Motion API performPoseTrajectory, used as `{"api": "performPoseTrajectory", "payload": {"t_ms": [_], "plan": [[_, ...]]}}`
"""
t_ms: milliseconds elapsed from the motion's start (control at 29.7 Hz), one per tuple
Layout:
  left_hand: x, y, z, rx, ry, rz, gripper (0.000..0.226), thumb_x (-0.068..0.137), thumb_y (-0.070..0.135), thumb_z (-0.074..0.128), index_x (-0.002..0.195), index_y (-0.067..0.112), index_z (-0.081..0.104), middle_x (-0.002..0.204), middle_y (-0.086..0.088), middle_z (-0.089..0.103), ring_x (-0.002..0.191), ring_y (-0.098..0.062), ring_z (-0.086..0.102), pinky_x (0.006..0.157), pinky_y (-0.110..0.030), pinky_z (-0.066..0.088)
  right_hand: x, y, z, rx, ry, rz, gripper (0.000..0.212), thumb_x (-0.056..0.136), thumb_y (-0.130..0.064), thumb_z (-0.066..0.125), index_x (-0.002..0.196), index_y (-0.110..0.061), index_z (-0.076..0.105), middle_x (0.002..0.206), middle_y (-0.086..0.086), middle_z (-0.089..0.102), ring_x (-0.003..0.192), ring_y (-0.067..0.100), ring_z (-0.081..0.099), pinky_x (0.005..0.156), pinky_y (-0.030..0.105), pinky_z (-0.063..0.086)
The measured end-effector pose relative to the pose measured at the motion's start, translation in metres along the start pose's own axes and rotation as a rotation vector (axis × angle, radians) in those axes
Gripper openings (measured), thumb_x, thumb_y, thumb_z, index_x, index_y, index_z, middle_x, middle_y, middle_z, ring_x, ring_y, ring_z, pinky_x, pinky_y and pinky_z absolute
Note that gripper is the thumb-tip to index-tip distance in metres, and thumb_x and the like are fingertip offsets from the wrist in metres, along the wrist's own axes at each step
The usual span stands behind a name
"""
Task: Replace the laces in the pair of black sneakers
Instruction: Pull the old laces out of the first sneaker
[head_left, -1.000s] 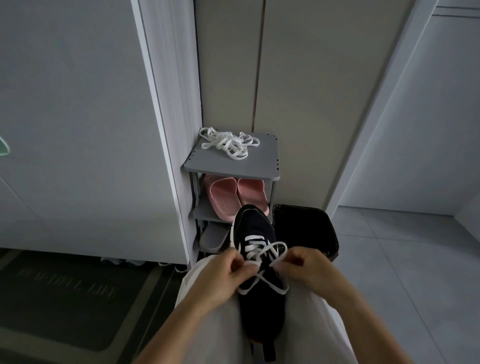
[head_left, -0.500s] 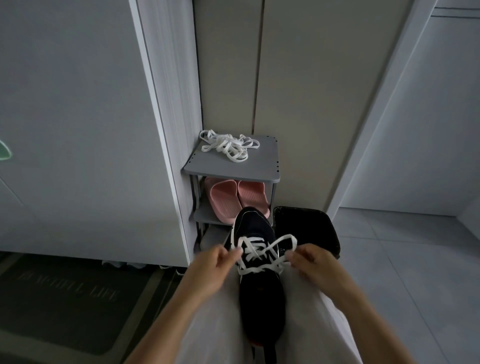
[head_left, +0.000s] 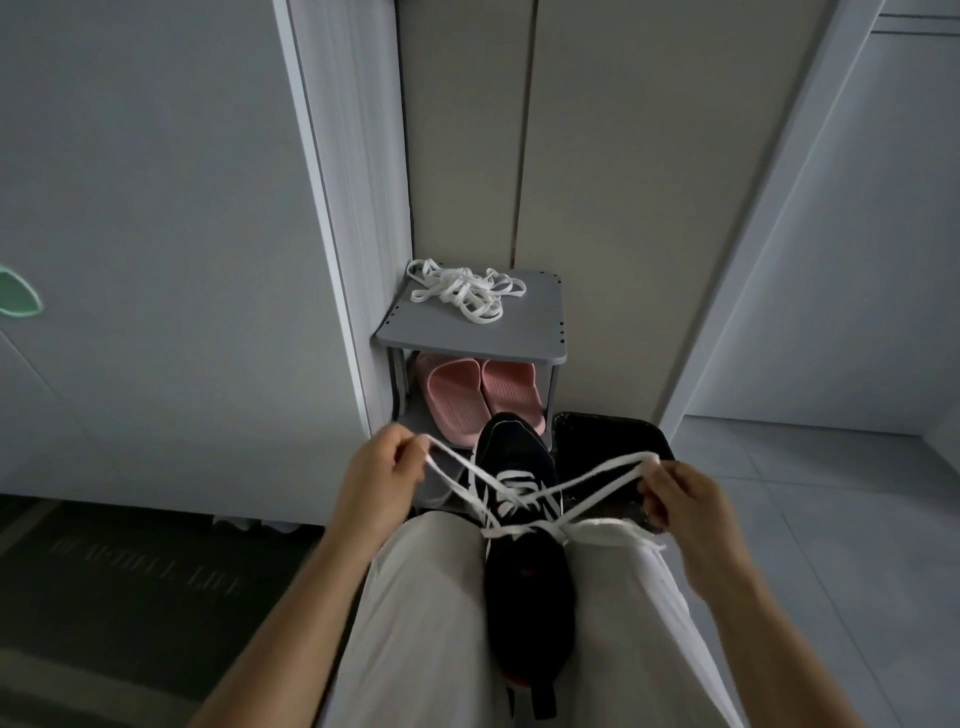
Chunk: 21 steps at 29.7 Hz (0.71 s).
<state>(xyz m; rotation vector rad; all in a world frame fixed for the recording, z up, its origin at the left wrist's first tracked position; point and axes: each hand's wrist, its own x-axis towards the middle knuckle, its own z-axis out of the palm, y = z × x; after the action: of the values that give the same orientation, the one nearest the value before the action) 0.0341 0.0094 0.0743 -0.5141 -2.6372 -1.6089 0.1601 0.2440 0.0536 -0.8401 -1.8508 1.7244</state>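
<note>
Left hand (head_left: 382, 478) and right hand (head_left: 680, 499) each pinch a white lace (head_left: 511, 474) loop over the black sneaker (head_left: 524, 571) at lower centre (wedged between the knees), so uneven yanking could pull one loop through.

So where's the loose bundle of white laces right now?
Head view, centre: the loose laces lie on top of the grey shoe rack, toward its back left, above the pink slippers.

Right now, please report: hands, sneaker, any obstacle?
Left hand pinches one loop of the white lace, right hand the other, stretched wide. Black sneaker between the knees. Nothing blocking.
</note>
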Motion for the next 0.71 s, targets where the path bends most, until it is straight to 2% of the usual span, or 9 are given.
{"api": "performPoseTrajectory", "payload": {"t_ms": [101,168,235,370,437,504,605,639,706], "plan": [[-0.018,-0.003,0.026,0.202,-0.256,-0.104,0.032,0.092,0.044,0.046,0.081,0.015,0.051,0.074,0.000,0.057,0.070,-0.016,0.054,0.064,-0.030,0.039,-0.013,0.001,0.014,-0.212,-0.272,0.013,0.012,0.088,-0.013,0.060,0.080,-0.011,0.068,0.067,0.000,0.062,0.057,0.009,0.051,0.052,0.012,0.040],[-0.031,-0.008,0.041,0.323,-0.379,-0.093,0.040,0.091,0.052,0.043,0.085,0.014,0.054,0.074,0.002,0.058,0.071,-0.013,0.056,0.063,-0.028,0.040,-0.021,0.004,0.023,-0.346,-0.358,-0.030,0.006,0.083,-0.016,0.067,0.079,-0.018,0.070,0.069,-0.008,0.067,0.060,-0.001,0.058,0.060,0.009,0.041],[-0.036,-0.008,0.047,0.332,-0.370,-0.026,0.034,0.093,0.047,0.044,0.084,0.016,0.052,0.066,0.006,0.052,0.064,-0.010,0.051,0.058,-0.026,0.036,-0.023,0.002,0.029,-0.392,-0.386,-0.035,0.005,0.081,-0.020,0.070,0.076,-0.019,0.071,0.068,-0.009,0.068,0.062,-0.005,0.060,0.064,0.012,0.042],[-0.031,-0.003,0.052,0.231,-0.331,-0.027,0.022,0.094,0.034,0.050,0.080,0.016,0.048,0.064,0.007,0.049,0.066,-0.014,0.050,0.061,-0.027,0.035,-0.026,0.000,0.042,-0.420,-0.393,-0.062,0.020,0.084,-0.020,0.066,0.075,-0.002,0.066,0.064,0.001,0.060,0.060,0.008,0.054,0.063,0.023,0.043],[-0.028,-0.004,0.054,0.218,-0.326,-0.009,0.023,0.093,0.028,0.051,0.073,0.019,0.046,0.065,0.008,0.050,0.064,-0.011,0.049,0.061,-0.026,0.035,-0.026,0.002,0.045,-0.414,-0.332,-0.081,0.020,0.086,-0.016,0.063,0.072,-0.002,0.064,0.063,0.003,0.058,0.060,0.011,0.053,0.060,0.021,0.043],[-0.023,-0.004,0.047,0.104,-0.240,-0.030,0.028,0.094,0.019,0.050,0.067,0.021,0.044,0.063,0.007,0.049,0.058,-0.008,0.045,0.058,-0.026,0.033,-0.020,0.003,0.039,-0.281,-0.204,-0.062,0.021,0.088,-0.012,0.060,0.068,-0.007,0.061,0.060,0.004,0.057,0.053,0.008,0.052,0.050,0.014,0.040],[0.001,-0.004,0.005,-0.301,0.129,-0.240,0.026,0.095,0.015,0.045,0.070,0.016,0.048,0.060,-0.001,0.045,0.050,-0.013,0.037,0.048,-0.025,0.029,-0.001,-0.005,0.010,0.071,0.070,0.023,0.022,0.091,-0.008,0.055,0.069,-0.007,0.056,0.061,0.008,0.053,0.039,0.000,0.047,0.038,0.012,0.034],[0.009,-0.005,-0.011,-0.386,0.218,-0.270,0.025,0.096,0.016,0.044,0.072,0.015,0.049,0.059,-0.003,0.045,0.048,-0.012,0.036,0.044,-0.023,0.029,0.004,-0.008,0.001,0.123,0.110,0.037,0.021,0.092,-0.009,0.053,0.072,-0.008,0.057,0.063,0.007,0.054,0.039,-0.001,0.048,0.038,0.011,0.035],[0.014,-0.005,-0.028,-0.412,0.215,-0.283,0.024,0.097,0.021,0.045,0.075,0.013,0.052,0.059,-0.003,0.047,0.046,-0.011,0.036,0.038,-0.017,0.030,0.008,-0.010,-0.006,0.084,0.037,0.057,0.020,0.094,-0.012,0.051,0.077,-0.009,0.062,0.067,0.005,0.060,0.043,-0.001,0.051,0.042,0.011,0.039]]}}
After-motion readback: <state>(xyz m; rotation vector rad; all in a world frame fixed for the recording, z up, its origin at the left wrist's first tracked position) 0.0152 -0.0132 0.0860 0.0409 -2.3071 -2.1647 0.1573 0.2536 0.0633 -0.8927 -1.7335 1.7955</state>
